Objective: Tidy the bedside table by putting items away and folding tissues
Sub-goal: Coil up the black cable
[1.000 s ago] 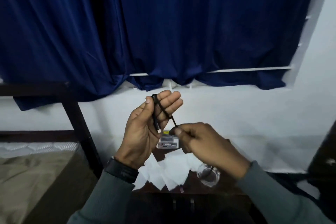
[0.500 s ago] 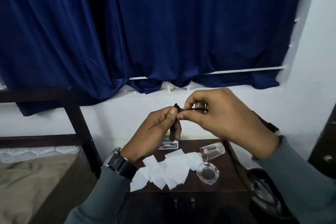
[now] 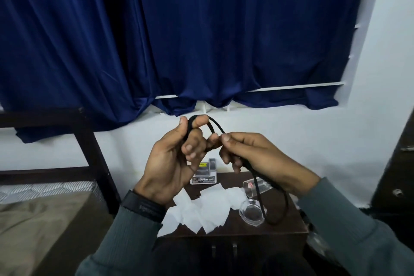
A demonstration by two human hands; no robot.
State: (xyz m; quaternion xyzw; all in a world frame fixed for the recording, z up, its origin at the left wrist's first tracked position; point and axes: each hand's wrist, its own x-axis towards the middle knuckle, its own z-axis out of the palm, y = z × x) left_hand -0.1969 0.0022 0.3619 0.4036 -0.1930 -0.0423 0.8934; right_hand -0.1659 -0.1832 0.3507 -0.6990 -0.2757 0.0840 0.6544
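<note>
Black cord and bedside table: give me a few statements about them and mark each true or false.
1. Both hands hold the black cord. True: left hand, right hand.
2. The cord lies flat on the bedside table. False: it is held up, a loop hanging down.
3. The white tissues are spread out unfolded. True.
4. The curtain is red. False: dark blue.
5. The clear glass tube stands upright. False: it lies on its side.
</note>
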